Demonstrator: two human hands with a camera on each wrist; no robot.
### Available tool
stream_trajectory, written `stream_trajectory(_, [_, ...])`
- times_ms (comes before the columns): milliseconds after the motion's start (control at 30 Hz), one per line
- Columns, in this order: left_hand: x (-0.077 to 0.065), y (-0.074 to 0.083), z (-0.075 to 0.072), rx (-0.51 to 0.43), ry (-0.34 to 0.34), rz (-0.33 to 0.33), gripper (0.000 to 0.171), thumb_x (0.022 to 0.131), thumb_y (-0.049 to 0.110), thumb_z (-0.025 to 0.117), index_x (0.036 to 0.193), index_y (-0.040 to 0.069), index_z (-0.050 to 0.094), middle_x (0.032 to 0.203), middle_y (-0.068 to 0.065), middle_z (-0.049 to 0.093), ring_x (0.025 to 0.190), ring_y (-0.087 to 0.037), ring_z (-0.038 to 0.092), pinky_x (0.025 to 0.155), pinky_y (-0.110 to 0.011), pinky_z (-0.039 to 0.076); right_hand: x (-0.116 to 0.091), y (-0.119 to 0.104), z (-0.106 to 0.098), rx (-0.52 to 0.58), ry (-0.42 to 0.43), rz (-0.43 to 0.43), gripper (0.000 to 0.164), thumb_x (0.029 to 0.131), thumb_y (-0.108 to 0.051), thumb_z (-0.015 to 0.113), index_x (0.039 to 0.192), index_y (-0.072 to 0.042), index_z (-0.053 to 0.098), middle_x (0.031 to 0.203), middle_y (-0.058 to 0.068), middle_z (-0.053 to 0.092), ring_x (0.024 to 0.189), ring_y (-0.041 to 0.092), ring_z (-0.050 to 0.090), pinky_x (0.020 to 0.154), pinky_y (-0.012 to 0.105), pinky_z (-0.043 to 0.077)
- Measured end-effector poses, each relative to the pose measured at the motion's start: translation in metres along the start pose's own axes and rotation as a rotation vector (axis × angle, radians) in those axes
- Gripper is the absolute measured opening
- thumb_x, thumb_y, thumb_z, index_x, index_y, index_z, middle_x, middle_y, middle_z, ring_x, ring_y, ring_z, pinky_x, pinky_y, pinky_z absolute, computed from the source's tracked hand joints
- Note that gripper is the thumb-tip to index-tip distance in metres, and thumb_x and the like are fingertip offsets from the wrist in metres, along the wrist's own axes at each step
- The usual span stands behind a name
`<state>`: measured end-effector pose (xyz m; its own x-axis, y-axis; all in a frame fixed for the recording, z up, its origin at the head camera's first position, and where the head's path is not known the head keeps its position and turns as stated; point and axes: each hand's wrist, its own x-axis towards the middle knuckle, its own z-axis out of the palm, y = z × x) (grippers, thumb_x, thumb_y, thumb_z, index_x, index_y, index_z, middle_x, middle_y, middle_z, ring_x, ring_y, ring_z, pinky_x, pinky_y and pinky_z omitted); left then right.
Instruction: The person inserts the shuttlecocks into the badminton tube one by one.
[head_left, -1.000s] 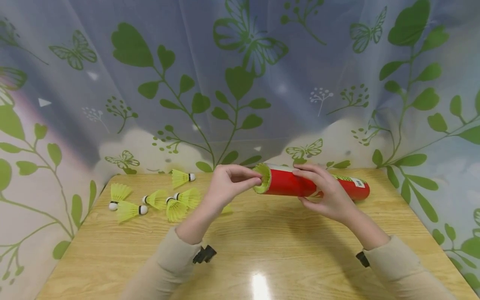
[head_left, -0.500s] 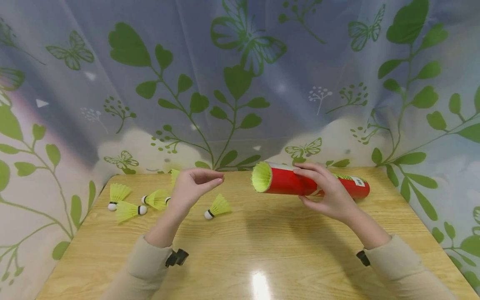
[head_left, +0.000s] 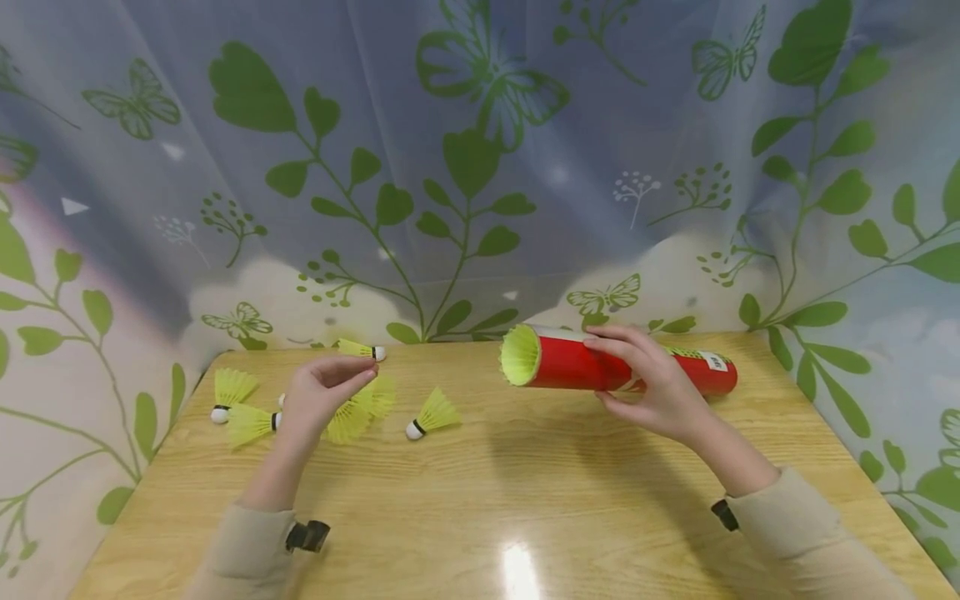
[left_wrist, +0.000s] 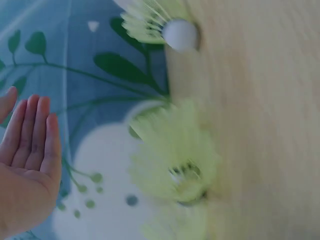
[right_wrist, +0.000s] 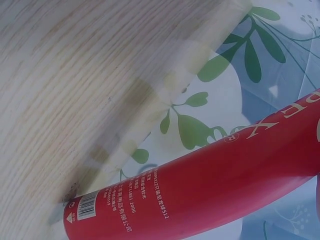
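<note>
My right hand [head_left: 663, 387] grips a red shuttlecock tube [head_left: 566, 364] around its middle. The tube lies tilted, its mouth raised and pointing left, its far end low by the table. A yellow shuttlecock skirt [head_left: 519, 356] fills the mouth. My left hand [head_left: 318, 396] is above the group of shuttlecocks, holding nothing. Its fingers [left_wrist: 35, 140] look straight and side by side in the left wrist view. Under and beyond it lie yellow shuttlecocks [head_left: 348, 419], partly hidden by the hand. One shuttlecock [head_left: 435, 412] lies apart, between this group and the tube.
Two shuttlecocks [head_left: 253, 425] lie together at the left of the wooden table [head_left: 585, 517]. Another shuttlecock [head_left: 360, 350] is near the back edge. A patterned curtain [head_left: 465, 275] hangs right behind the table. Each wrist wears a dark strap piece [head_left: 307, 536].
My left hand has drawn away from the tube's mouth and travelled left over the shuttlecocks. The lone shuttlecock has come into full sight. The right hand and tube have stayed nearly still.
</note>
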<state>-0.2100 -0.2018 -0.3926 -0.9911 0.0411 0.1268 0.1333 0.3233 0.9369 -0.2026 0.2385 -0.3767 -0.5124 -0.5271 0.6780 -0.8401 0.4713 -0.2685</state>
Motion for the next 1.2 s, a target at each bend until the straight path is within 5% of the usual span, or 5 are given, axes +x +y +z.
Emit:
stream_trajectory(433, [-0.012, -0.038, -0.018, 0.085, 0.100, -0.016, 0.034, 0.084, 0.025, 0.072, 0.111, 0.005, 0.068, 0.108, -0.010, 0.070, 0.087, 0.004, 0.065, 0.076, -0.014, 0.053, -0.001, 0.000, 0.000, -0.002, 0.002, 0.008, 0.067, 0.069, -0.004, 0.072, 0.133, -0.008, 0.052, 0.133, 0.015, 0.051, 0.114, 0.019, 0.048, 0.057, 0.013, 0.041])
stream_trajectory(700, [-0.014, -0.058, -0.027, 0.191, 0.134, 0.046, 0.029, 0.083, 0.024, 0.073, 0.108, 0.009, 0.071, 0.107, -0.010, 0.071, 0.087, 0.005, 0.064, 0.074, -0.013, 0.052, -0.001, -0.001, -0.002, 0.021, 0.004, 0.009, 0.067, 0.069, -0.003, 0.072, 0.133, -0.007, 0.052, 0.132, 0.017, 0.050, 0.116, 0.019, 0.049, 0.061, 0.011, 0.044])
stream_trajectory(900, [-0.014, -0.065, -0.036, 0.323, 0.111, 0.083, 0.029, 0.084, 0.026, 0.073, 0.109, 0.011, 0.071, 0.107, -0.005, 0.071, 0.096, -0.011, 0.067, 0.078, -0.012, 0.050, -0.001, -0.002, -0.002, 0.032, 0.007, 0.006, 0.067, 0.069, -0.001, 0.072, 0.133, -0.006, 0.052, 0.132, 0.017, 0.050, 0.117, 0.019, 0.048, 0.063, 0.010, 0.045])
stream_trajectory(1200, [-0.015, -0.076, -0.047, 0.423, 0.074, 0.095, 0.031, 0.083, 0.025, 0.074, 0.109, 0.007, 0.070, 0.105, -0.008, 0.071, 0.096, -0.025, 0.067, 0.081, -0.036, 0.055, -0.001, -0.001, -0.003, 0.031, 0.013, 0.003, 0.067, 0.068, -0.002, 0.072, 0.132, -0.006, 0.053, 0.131, 0.018, 0.051, 0.117, 0.020, 0.048, 0.063, 0.010, 0.045])
